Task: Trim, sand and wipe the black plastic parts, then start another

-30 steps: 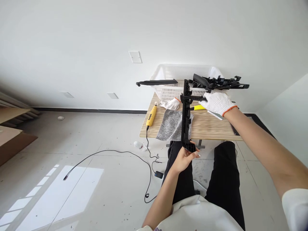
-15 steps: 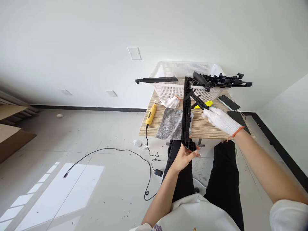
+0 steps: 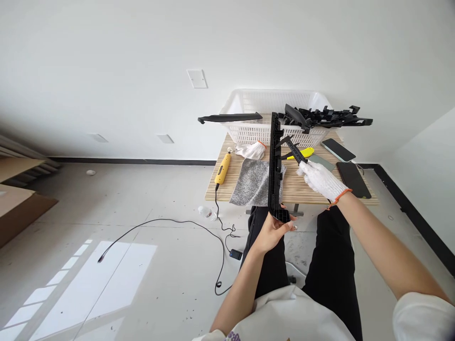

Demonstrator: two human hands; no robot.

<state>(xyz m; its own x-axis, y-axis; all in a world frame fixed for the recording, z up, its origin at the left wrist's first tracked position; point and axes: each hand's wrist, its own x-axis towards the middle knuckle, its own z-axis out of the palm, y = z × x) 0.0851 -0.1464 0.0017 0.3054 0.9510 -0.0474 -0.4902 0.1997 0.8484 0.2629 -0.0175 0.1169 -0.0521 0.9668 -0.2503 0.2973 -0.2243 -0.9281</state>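
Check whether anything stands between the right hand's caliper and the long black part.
Nothing visible stands between the caliper in the gloved right hand and the long black part in the left hand. The yellow cutter lies on the table beneath the caliper. Whether the caliper touches the part is unclear.

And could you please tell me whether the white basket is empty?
Not empty: the basket has black parts heaped at its right side, and a long dark strip juts past its left rim.
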